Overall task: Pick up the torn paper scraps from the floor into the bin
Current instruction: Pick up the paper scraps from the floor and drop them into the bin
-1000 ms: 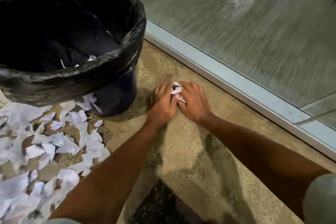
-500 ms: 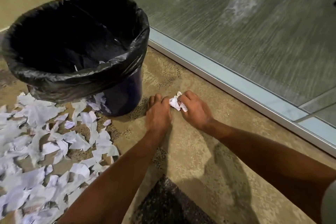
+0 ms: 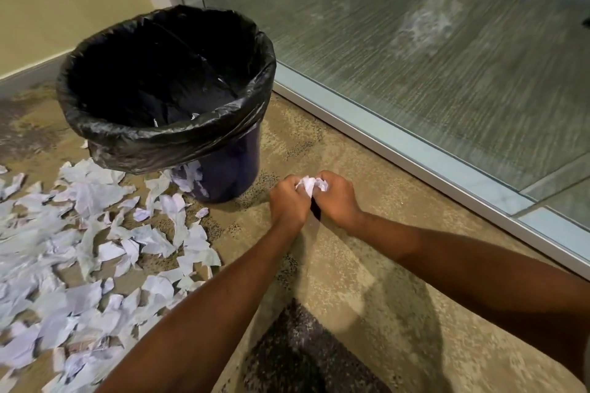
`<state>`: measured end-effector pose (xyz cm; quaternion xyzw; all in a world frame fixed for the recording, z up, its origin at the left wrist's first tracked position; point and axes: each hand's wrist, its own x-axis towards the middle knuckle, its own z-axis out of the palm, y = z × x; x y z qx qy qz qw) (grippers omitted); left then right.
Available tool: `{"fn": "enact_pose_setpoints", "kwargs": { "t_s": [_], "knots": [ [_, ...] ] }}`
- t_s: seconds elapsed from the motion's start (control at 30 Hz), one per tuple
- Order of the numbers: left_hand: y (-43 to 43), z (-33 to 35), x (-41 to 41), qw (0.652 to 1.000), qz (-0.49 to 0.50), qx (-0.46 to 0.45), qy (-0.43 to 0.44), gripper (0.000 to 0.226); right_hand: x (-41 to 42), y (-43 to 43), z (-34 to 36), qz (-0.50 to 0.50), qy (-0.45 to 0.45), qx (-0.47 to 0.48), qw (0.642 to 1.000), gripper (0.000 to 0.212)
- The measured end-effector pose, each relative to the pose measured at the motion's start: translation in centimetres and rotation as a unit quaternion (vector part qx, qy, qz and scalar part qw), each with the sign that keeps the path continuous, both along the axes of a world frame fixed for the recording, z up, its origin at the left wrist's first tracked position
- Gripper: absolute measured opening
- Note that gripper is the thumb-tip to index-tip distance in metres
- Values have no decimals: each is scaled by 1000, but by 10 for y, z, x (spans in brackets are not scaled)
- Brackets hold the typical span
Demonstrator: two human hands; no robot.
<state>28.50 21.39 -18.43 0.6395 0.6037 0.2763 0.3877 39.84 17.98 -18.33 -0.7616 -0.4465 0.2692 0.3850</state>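
head view:
held scraps [image 3: 310,184]: bunched between both hands, just right of bin [image 3: 166,89]
left hand [image 3: 289,202]: fingers curled, gripping wad
right hand [image 3: 336,196]: curled on same wad
loose scraps [image 3: 95,233]: spread over carpet's [image 3: 351,265] left edge, below bin

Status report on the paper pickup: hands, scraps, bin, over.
Left hand and right hand both grip one wad, just right of the bin. Many loose scraps lie on the carpet to the left. Nothing between wad and bin.
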Motion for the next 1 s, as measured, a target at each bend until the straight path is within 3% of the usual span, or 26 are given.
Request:
{"fn": "enact_pose_setpoints", "kwargs": {
  "t_s": [0.17,0.4,0.57,0.73,1.0],
  "knots": [
    [-6,19,-6,985,33,-141,-90,22,-8,-7,16,-36,115,-72,990,5],
    [-7,78,-15,962,11,-207,-177,12,-4,-19,91,1,126,-57,990,14],
    [-4,153,-2,959,7,-153,-240,8,-1,-21,166,-11,101,28,994,11],
    [1,232,0,966,30,-51,-252,30,-12,-15,239,-26,89,121,988,17],
    [31,308,-77,961,7,-39,-274,22,-83,18,315,12,172,140,975,19]
  ]
}}
